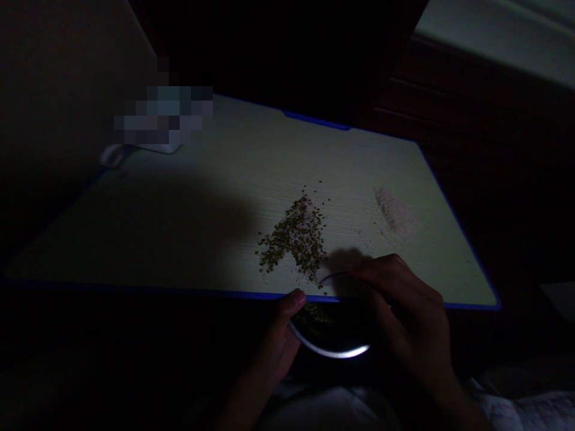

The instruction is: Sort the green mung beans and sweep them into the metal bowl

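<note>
My left hand [284, 332] is closed on the rim of a bowl [339, 355], its thumb on top. The bowl sits just below the front edge of the board-like tabletop [215, 257], with small green beans [318, 312] inside. My right hand [404, 305] pinches a thin, slightly curved utensil [331, 277] whose exact kind is too dark to tell. Its tip touches the near end of a spread pile of green beans [291, 236] mixed with pale grains. Off to the right lies a separate heap of pale, rice-like grains [398, 214].
A blurred-out object [162, 123] with a white base and a strap [112, 155] stands at the tabletop's far left corner. Blue edging [314, 120] runs around the tabletop. Fabric [530, 413] shows at the lower right. The scene is very dim.
</note>
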Demonstrator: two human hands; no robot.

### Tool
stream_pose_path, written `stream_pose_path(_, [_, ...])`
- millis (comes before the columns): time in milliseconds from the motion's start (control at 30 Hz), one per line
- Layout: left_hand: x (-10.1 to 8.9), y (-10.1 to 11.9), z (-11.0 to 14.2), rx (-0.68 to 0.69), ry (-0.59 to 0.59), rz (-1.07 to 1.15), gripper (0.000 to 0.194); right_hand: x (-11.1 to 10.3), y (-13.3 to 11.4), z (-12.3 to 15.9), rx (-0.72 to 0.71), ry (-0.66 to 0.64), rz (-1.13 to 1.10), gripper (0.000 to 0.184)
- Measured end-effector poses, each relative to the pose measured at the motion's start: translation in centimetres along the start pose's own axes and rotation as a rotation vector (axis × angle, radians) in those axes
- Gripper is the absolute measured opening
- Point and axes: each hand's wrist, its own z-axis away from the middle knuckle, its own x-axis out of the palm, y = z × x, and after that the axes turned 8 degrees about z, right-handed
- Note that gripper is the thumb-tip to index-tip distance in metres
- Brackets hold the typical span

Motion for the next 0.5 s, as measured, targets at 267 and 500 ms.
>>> stream_pose_path(267, [0.0, -0.1, 0.2, 0.004, 0.03, 0.003, 0.037, 0.0, 0.8, -0.3, 0.003, -0.052, -0.081, 0.032])
stream_pose_path(500, [0.1, 0.0, -0.1, 0.01, 0.042, 0.003, 0.044, -0.9, 0.7, 0.8, -0.024, -0.054, -0.106, 0.034])
